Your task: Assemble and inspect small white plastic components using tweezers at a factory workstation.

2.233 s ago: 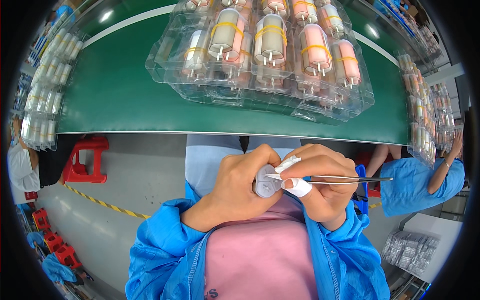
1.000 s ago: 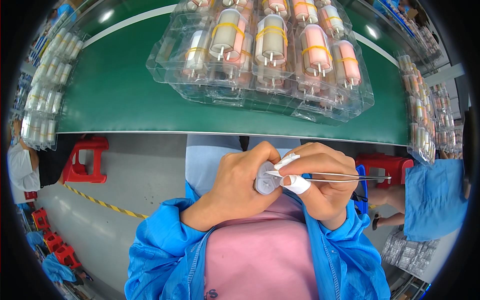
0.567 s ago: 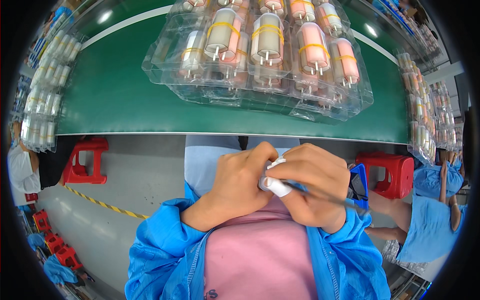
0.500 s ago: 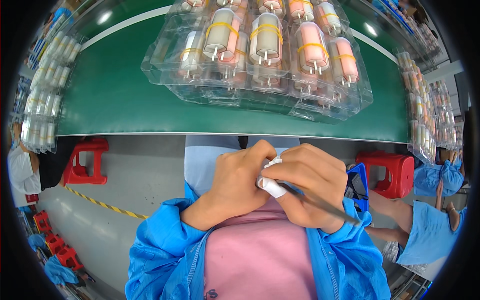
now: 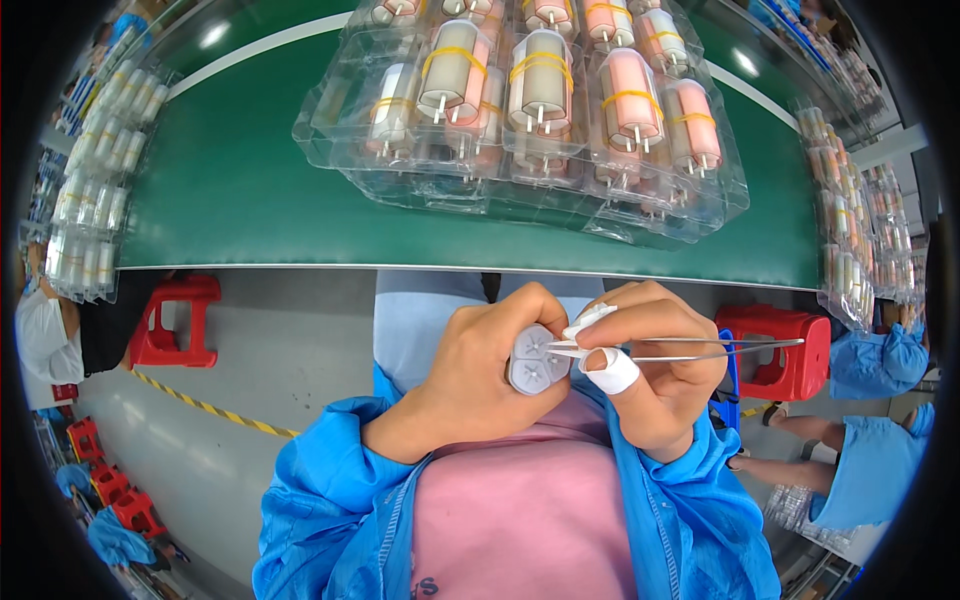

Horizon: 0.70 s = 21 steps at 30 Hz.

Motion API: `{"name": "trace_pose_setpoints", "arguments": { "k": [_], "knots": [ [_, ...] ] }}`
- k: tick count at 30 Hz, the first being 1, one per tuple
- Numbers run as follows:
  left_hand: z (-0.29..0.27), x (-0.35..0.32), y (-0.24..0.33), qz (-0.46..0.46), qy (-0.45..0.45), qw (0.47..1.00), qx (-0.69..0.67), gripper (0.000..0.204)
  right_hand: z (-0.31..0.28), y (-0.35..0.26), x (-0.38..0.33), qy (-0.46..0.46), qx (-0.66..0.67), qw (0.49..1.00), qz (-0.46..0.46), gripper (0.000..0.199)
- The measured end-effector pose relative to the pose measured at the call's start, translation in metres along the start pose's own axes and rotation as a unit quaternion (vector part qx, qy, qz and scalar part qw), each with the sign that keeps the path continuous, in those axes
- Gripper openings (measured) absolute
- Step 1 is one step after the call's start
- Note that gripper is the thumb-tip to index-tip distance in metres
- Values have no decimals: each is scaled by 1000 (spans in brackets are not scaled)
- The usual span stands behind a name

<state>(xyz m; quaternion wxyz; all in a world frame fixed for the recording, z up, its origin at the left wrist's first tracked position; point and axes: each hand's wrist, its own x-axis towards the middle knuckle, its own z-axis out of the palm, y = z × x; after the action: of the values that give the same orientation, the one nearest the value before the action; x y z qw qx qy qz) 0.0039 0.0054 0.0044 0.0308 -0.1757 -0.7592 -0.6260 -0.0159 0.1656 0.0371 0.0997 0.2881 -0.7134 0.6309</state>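
while the left hand (image 5: 478, 358) encircled a grey, three-part cylinder (image 5: 532, 374) end-up, the right hand (image 5: 668, 385) pinched silver metal tweezers (image 5: 780, 344). their slightly parted tips (image 5: 563, 345) pointed left at it.

Over there, the green table (image 5: 230, 210) carries clear plastic trays (image 5: 430, 190), stacked near its middle; below, the grey floor (image 5: 290, 335) bears red stools (image 5: 190, 288) and a yellow-and-black stripe (image 5: 215, 404).

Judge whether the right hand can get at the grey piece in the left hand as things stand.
Apparently yes: the right hand holds tweezers with tips at or over the grey piece, whose end face the left hand leaves largely uncovered.
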Motion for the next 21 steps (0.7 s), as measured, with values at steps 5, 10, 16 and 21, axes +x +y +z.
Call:
{"name": "trace_pose_setpoints", "arguments": {
  "k": [5,10,16,21],
  "knots": [
    [0,0,1,10,1,1000,-2,31,0,0,-1,-6,-1,1000,-8,17],
    [-1,-1,-4,49,-9,997,-56,30,0,-8,1,-25,11,999,-18,18],
    [0,1,-8,93,-1,993,-69,31,2,-9,2,-35,-16,998,-49,21],
    [1,1,-9,98,0,994,-49,31,0,-7,3,-55,-35,996,-65,25]
  ]
}}
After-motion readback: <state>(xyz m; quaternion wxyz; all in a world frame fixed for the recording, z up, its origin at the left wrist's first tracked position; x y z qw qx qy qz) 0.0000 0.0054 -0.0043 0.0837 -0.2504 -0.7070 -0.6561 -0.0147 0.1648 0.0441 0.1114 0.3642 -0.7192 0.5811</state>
